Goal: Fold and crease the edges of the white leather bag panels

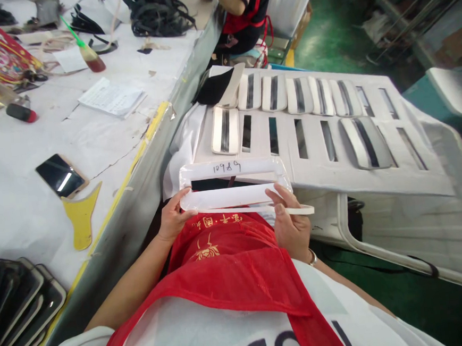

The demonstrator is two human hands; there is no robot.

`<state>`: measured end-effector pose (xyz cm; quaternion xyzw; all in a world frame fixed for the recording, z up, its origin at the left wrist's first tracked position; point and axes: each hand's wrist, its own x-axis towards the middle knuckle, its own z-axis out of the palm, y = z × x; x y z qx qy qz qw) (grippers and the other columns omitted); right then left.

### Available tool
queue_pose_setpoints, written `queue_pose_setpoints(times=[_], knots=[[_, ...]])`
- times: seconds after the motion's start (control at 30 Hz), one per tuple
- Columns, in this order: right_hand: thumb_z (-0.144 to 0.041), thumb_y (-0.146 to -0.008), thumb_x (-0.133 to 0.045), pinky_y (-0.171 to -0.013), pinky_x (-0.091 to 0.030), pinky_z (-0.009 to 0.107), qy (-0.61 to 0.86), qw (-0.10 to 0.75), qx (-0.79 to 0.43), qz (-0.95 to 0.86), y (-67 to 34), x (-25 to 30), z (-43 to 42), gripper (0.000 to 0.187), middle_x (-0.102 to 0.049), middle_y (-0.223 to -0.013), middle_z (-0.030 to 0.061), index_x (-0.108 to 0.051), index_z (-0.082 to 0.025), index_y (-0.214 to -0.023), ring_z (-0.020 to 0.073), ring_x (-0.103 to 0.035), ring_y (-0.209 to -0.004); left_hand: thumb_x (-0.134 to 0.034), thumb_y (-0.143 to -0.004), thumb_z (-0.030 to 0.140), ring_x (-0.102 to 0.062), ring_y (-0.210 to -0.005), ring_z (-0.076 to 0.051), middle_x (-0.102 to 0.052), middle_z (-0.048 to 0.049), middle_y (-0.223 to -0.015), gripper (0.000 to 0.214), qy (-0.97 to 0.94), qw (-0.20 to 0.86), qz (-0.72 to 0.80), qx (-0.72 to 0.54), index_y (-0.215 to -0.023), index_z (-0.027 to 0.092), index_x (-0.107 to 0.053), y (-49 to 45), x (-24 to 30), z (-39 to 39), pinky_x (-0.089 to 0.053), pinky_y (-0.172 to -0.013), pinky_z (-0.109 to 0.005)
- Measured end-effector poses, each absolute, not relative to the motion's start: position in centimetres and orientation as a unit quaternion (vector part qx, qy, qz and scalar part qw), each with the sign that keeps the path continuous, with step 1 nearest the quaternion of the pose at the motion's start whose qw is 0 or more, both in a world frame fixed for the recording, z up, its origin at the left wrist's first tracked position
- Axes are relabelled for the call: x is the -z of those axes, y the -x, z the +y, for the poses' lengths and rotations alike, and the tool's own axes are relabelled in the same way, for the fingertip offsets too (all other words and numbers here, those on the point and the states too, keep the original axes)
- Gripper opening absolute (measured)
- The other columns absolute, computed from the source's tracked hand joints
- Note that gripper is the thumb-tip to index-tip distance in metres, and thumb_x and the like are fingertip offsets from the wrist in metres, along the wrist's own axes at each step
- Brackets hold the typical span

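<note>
Beside the bench, mid-frame, left hand and right hand clamp opposite ends of a white frame lying crosswise.

Left hand and right hand raised, fingers curled gripping.

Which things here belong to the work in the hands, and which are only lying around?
In hand:
- white frame piece, held by left hand and right hand
- thin white strip in the right hand
- slotted white rack with similar pieces

Lying about:
- phone
- yellow scraper
- brush
- papers
</note>
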<state>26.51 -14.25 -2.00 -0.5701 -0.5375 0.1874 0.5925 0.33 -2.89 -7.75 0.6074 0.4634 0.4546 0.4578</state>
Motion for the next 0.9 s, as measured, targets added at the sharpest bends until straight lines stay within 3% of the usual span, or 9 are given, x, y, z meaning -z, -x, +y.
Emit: queue_pose_setpoints(times=[0.13, 0.23, 0.53, 0.9], knots=[[-0.015, -0.086, -0.055, -0.098, -0.045, 0.048, 0.576, 0.535, -0.053, -0.617, -28.7, 3.1, -15.5, 0.036, -0.067, -0.103, 0.0048, -0.056, -0.026, -0.120, 0.0202, -0.064, -0.095, -0.078, -0.051, 0.061, -0.057, -0.114, -0.030, -0.064, -0.0143, -0.120, 0.078, -0.615, 0.443, 0.467, -0.455, -0.112, 0.013, -0.064, -0.3, 7.5, -3.0, -0.042, -0.104, -0.040], [-0.014, -0.083, -0.060, -0.100, -0.043, 0.048, 0.568, 0.472, 0.040, -0.673, -30.3, 4.4, -15.6, 0.034, -0.068, -0.090, 0.0020, -0.058, -0.025, -0.114, 0.0176, -0.063, -0.085, -0.078, -0.051, 0.061, -0.058, -0.113, -0.031, -0.064, -0.0142, -0.118, 0.079, -0.621, 0.428, 0.472, -0.457, -0.112, 0.013, -0.064, -0.3, 7.5, -3.0, -0.043, -0.103, -0.041], [-0.020, -0.081, -0.063, -0.100, -0.039, 0.045, 0.585, 0.419, 0.127, -0.683, -31.4, 6.0, -14.0, 0.008, -0.062, -0.092, 0.0024, -0.061, -0.023, -0.088, 0.0178, -0.058, -0.093, -0.075, -0.050, 0.066, -0.060, -0.110, -0.030, -0.063, -0.0162, -0.121, 0.083, -0.632, 0.427, 0.479, -0.434, -0.113, 0.013, -0.064, -0.3, 7.1, -3.0, -0.046, -0.099, -0.041], [-0.021, -0.084, -0.061, -0.099, -0.036, 0.040, 0.622, 0.374, 0.154, -0.671, -31.0, 6.3, -13.9, 0.004, -0.065, -0.091, 0.0022, -0.060, -0.023, -0.086, 0.0166, -0.058, -0.092, -0.075, -0.057, 0.061, -0.060, -0.110, -0.029, -0.064, -0.0120, -0.119, 0.074, -0.656, 0.390, 0.499, -0.411, -0.115, 0.016, -0.063, 0.2, 7.6, -3.0, -0.044, -0.102, -0.041]])
